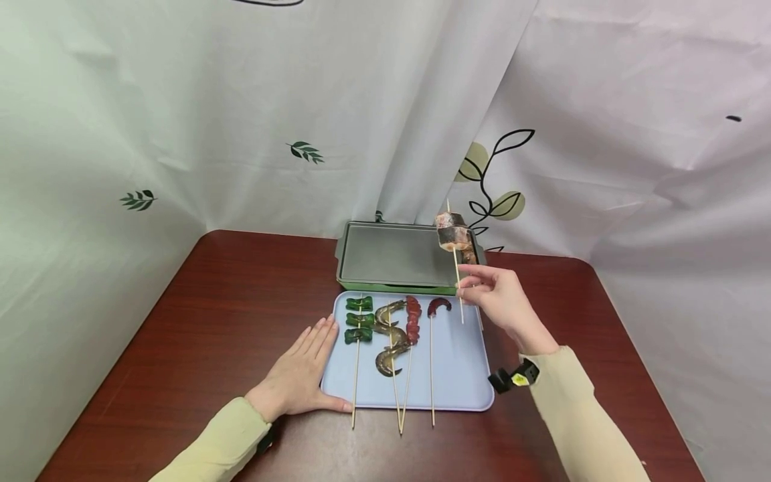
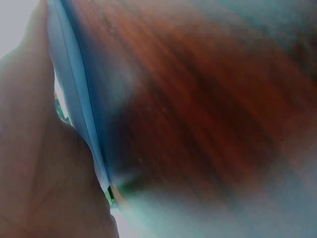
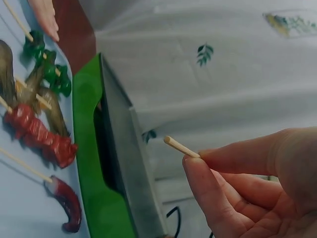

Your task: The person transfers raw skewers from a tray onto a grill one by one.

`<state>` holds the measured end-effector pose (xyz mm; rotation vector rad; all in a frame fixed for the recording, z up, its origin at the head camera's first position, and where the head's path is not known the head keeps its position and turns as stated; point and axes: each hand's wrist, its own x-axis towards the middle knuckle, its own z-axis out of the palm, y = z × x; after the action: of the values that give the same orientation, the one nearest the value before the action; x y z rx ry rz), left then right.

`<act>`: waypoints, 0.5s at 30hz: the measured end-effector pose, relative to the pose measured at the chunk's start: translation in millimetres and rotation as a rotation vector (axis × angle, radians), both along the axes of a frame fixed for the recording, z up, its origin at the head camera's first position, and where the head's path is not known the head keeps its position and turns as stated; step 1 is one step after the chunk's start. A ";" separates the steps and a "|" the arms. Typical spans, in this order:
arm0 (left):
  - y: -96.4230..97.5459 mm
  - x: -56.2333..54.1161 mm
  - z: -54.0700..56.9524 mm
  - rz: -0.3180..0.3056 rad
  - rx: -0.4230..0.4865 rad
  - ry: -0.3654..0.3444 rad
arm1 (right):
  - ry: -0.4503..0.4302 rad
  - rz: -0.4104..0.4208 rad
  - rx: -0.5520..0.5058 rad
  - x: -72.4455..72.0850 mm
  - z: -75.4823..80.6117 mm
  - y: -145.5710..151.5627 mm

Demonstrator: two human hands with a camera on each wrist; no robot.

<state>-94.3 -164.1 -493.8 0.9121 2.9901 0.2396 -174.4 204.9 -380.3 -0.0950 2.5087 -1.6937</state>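
Note:
My right hand (image 1: 496, 298) pinches the bare stick of a fish skewer (image 1: 453, 232) between thumb and fingertips. Thick fish pieces with dark skin sit at its upper end, raised in front of the griddle's right side. In the right wrist view only the stick's blunt end (image 3: 181, 147) shows beyond the fingertips. My left hand (image 1: 301, 378) rests with straight fingers along the left edge of the pale blue tray (image 1: 460, 375), thumb near its front corner. On the tray lie a green pepper skewer (image 1: 359, 320), a shrimp skewer (image 1: 391, 335), a red meat skewer (image 1: 412, 320) and a curved dark-red piece (image 1: 438, 306) on a stick.
Behind the tray stands a green griddle (image 1: 391, 254) with a flat grey plate. A brown skewered piece (image 1: 469, 256) lies at its right end, partly hidden by the fish. All stand on a reddish-brown table (image 1: 253, 281) against white patterned curtains (image 1: 289, 100).

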 end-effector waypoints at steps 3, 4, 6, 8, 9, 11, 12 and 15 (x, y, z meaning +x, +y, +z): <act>-0.1 0.0 0.0 0.000 0.001 -0.002 | -0.027 0.010 0.011 -11.0 -5.3 0.5; -0.1 0.0 0.0 0.001 0.000 -0.003 | -0.036 0.011 0.016 -14.1 -7.6 0.6; -0.2 0.0 -0.1 0.001 0.000 -0.003 | -0.056 0.011 0.019 -19.6 -12.4 0.9; -0.4 -0.1 -0.3 0.001 0.000 -0.003 | -0.083 0.006 0.020 -24.0 -17.3 0.9; -0.5 -0.1 -0.4 0.001 -0.001 -0.004 | -0.098 0.003 0.018 -25.9 -19.9 0.8; -0.7 -0.2 -0.5 0.000 -0.001 -0.005 | -0.126 -0.005 0.019 -28.9 -24.5 0.5; -0.7 -0.2 -0.5 0.000 0.001 -0.004 | -0.139 -0.013 0.022 -29.8 -26.4 0.2; -0.9 -0.2 -0.4 -0.002 0.001 0.003 | -0.162 -0.027 0.031 -32.3 -31.1 -0.5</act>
<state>-94.5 -165.0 -494.2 0.9166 2.9913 0.2395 -206.6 204.4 -411.4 0.0764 2.4269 -1.6019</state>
